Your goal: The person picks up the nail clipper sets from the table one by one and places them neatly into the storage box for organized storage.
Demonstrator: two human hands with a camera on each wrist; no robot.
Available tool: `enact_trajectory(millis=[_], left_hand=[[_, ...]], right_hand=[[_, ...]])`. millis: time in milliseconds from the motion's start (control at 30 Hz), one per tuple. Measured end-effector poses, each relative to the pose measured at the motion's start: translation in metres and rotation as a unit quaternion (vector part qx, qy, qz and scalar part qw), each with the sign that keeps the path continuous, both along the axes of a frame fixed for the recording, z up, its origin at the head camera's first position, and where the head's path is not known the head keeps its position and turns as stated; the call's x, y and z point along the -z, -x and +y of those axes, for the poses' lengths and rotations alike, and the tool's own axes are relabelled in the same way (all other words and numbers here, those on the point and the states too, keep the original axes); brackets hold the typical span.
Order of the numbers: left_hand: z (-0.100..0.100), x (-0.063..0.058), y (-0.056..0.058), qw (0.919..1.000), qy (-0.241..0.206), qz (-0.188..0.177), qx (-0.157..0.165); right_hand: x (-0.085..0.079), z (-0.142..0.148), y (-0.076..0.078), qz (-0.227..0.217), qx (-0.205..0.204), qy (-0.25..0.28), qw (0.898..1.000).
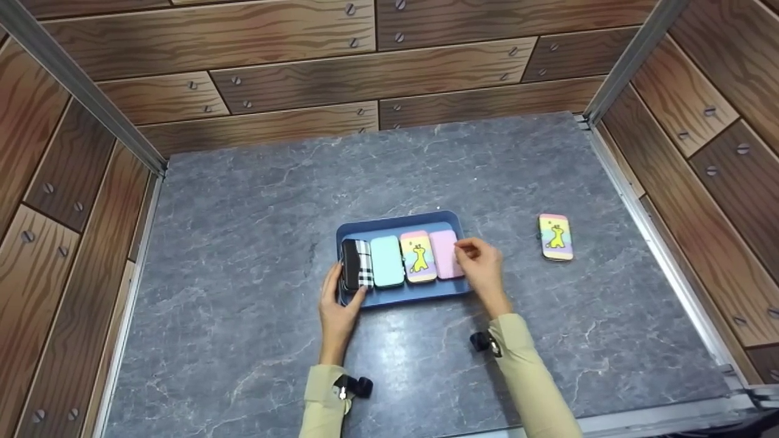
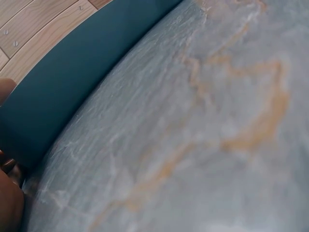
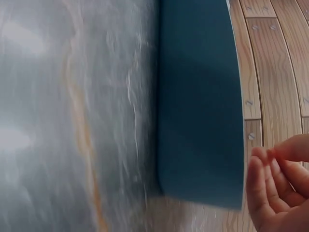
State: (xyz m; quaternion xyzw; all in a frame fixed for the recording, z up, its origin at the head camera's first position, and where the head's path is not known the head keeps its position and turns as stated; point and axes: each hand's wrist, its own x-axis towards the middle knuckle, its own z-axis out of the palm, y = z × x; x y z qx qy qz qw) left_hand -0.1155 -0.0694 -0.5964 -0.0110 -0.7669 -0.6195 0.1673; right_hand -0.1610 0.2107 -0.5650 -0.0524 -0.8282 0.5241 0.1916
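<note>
A blue tray [image 1: 401, 296] holds a row of small rounded cases: a black one with a plaid side [image 1: 357, 264], a mint one [image 1: 387, 261], one striped in pastels with a yellow giraffe [image 1: 419, 257], and a pink one [image 1: 445, 254]. My left hand [image 1: 338, 304] grips the tray's front left corner, thumb at the front and fingers along the left side. Over the right rim, my right hand [image 1: 484, 264] has its fingers curled beside the pink case. In the right wrist view, its thumb and fingertips [image 3: 263, 154] meet above the rim with nothing visible between them.
Another giraffe case [image 1: 555, 238] lies on the grey marbled table [image 1: 255, 243], right of the tray. Wood-patterned panels [image 1: 292, 73] and metal posts [image 1: 633, 61] border the table at the back and sides.
</note>
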Motion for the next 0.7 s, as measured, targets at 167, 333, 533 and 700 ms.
enact_trajectory(millis=[167,333,533,700], left_hand=[[0.001,-0.001,0.0,1.0,0.002,0.007,-0.002],[0.0,-0.001,0.0,0.9999,0.003,0.014,-0.002],[0.0,0.0,0.0,0.9999,0.0,0.011,-0.002],[0.0,0.002,0.0,1.0,-0.005,-0.001,0.003]], right_hand=[[0.0,0.019,0.003,0.026,0.035,0.011,0.999],[0.001,0.038,0.005,0.02,0.068,-0.009,0.997],[0.006,0.058,0.007,0.012,0.089,-0.044,0.995],[0.01,0.07,0.007,0.01,0.1,-0.084,0.991]])
